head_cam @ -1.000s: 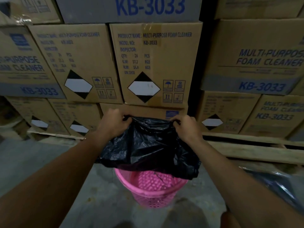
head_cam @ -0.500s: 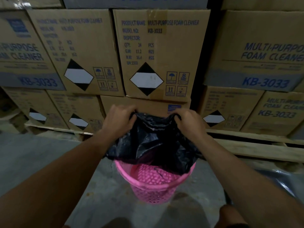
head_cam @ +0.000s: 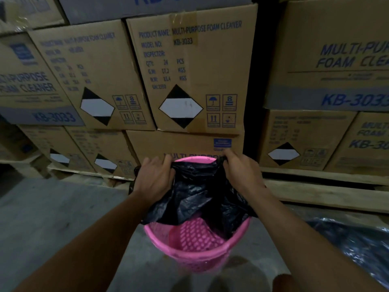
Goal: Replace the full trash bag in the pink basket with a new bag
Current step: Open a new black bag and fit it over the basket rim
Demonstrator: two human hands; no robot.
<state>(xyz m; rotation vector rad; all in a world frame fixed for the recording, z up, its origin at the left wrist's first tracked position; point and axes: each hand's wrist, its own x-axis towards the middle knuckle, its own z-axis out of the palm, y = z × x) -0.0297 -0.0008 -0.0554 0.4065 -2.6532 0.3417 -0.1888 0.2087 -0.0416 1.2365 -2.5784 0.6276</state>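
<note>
A pink perforated basket [head_cam: 189,252] stands on the concrete floor in front of me. A new black trash bag [head_cam: 195,192] is spread across its mouth, and its lower part hangs down inside the basket. My left hand [head_cam: 154,179] grips the bag's top edge at the basket's far left rim. My right hand [head_cam: 240,170] pinches the top edge at the far right rim. The near inside wall of the basket shows bare pink mesh.
Stacked cardboard cartons [head_cam: 193,74] of foam cleaner on wooden pallets [head_cam: 320,192] form a wall right behind the basket. A shiny dark full trash bag [head_cam: 362,243] lies on the floor at the lower right. Bare concrete floor [head_cam: 52,218] stretches to the left.
Both hands have lowered the black bag from above the basket down onto it; the bag's bottom has gone inside and its top edge has reached the far rim.
</note>
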